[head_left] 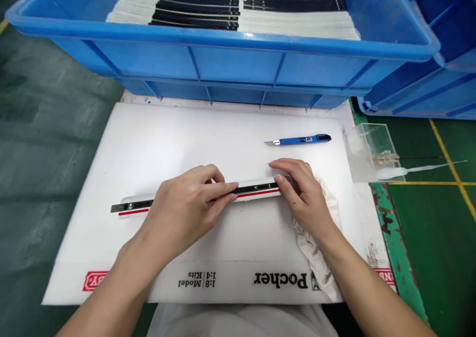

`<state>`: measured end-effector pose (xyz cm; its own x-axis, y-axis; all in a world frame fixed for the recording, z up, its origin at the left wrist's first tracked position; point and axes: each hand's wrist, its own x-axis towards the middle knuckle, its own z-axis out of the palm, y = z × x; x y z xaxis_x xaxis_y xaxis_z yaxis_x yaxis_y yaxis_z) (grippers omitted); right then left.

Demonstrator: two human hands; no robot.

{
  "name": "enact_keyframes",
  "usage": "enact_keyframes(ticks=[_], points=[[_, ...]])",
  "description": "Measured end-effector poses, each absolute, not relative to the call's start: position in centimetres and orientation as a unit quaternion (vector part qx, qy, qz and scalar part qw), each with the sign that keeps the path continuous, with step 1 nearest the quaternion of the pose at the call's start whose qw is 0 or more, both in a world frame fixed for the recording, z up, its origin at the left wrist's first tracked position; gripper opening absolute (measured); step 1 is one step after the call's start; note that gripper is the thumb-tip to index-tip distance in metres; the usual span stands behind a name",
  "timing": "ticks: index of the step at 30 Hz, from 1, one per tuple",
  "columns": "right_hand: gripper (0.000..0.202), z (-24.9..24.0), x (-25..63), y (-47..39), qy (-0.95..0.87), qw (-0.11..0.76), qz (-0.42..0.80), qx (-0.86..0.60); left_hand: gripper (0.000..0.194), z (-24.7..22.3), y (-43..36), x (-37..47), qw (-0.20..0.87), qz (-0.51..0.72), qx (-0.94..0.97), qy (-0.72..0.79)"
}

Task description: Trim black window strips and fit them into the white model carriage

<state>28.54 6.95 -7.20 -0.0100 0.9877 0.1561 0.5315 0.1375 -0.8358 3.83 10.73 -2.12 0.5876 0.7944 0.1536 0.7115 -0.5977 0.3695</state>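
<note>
A long narrow black strip [256, 188] with a red line along its near side lies on a pale backing, slanting slightly up to the right. My left hand [193, 200] pinches the strip near its middle between thumb and forefinger and covers part of it. At the right end, my right hand [303, 190] holds the strip with the thumb on top; its other fingers are curved beyond the far edge. The strip's left end sticks out past my left wrist. Beyond my right hand, a blue cutter [305, 139] lies with its blade pointing left.
White foam sheet [178, 133] covers the table. Blue bin [238, 61] with stacked black and white strips stands at the back, more blue bins [427, 91] at the right. A clear box [357, 153] holds brush-like tools. Crumpled white cloth [316, 257] lies under my right forearm.
</note>
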Motion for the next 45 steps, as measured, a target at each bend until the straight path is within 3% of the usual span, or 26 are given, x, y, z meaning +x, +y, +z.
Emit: enact_keyframes(ticks=[24, 27, 33, 37, 45], points=[[0.023, -7.0, 28.5, 6.8, -0.672, 0.357, 0.297, -0.576, 0.019, -2.6, 8.8, 5.1, 0.011, 0.169, 0.905, 0.391], [0.024, -7.1, 28.5, 6.7, -0.666, 0.359, 0.303, -0.580, 0.031, -2.5, 7.5, 6.2, 0.012, 0.196, 0.897, 0.396], [0.025, -7.2, 28.4, 6.1, -0.652, 0.366, 0.306, -0.589, 0.058, -3.6, 2.7, 10.0, 0.222, 0.269, 0.828, 0.440], [0.024, -6.9, 28.3, 5.6, -0.643, 0.375, 0.313, -0.590, 0.080, -4.5, 1.5, 10.9, 0.263, 0.317, 0.772, 0.485], [0.024, -6.5, 28.2, 5.4, -0.627, 0.379, 0.331, -0.594, 0.089, -4.4, 2.4, 11.2, 0.404, 0.325, 0.691, 0.504]])
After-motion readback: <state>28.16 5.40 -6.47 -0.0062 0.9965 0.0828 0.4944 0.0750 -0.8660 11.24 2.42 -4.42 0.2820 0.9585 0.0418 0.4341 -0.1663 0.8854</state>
